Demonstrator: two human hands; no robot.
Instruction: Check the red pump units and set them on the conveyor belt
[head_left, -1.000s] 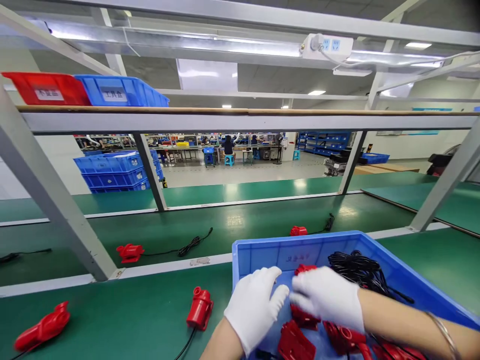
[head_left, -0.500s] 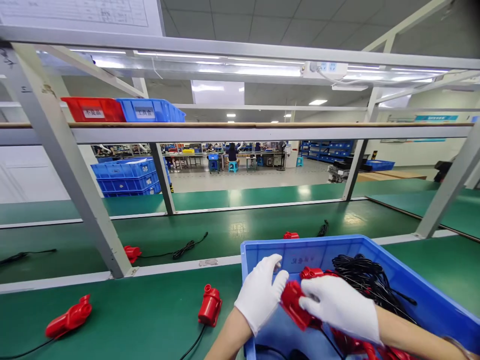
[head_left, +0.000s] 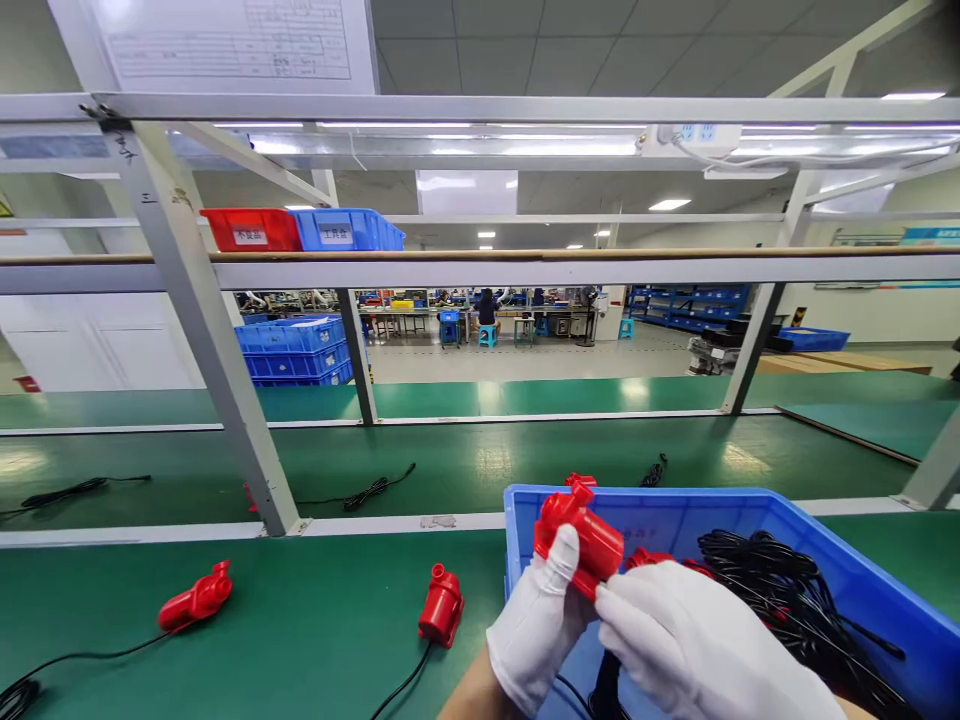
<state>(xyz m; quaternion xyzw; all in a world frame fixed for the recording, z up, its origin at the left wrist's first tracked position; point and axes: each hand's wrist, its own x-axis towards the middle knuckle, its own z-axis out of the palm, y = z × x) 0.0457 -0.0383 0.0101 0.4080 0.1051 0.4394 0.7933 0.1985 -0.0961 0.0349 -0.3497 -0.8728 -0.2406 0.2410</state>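
Observation:
I hold a red plastic pump [head_left: 596, 545] with a round outlet over the left part of a blue bin [head_left: 679, 515]. My left hand [head_left: 532, 625], in a white glove, is closed around it, thumb across the near side. The gloved fingers of my right hand [head_left: 682, 640] are pinched at its lower right end; what exactly they grip there is partly hidden. Inside the bin, more red pumps [head_left: 649, 558] show behind my right hand, beside a heap of coiled black cables [head_left: 765, 575]. Below my hands a black cord [head_left: 609, 690] hangs or lies.
Left of the bin, two red pumps with black cords rest on the green bench, one upright [head_left: 441, 605] and one lying [head_left: 196, 597]. Metal posts [head_left: 225, 350] carry a shelf with a red box [head_left: 251, 232] and a blue box [head_left: 351, 232]. More cords [head_left: 367, 494] lie beyond the rail.
The red pump has been lifted and turned, its outlet now pointing up. My left hand has wrapped around it, and my right hand has shifted to its lower end. The view has swung left.

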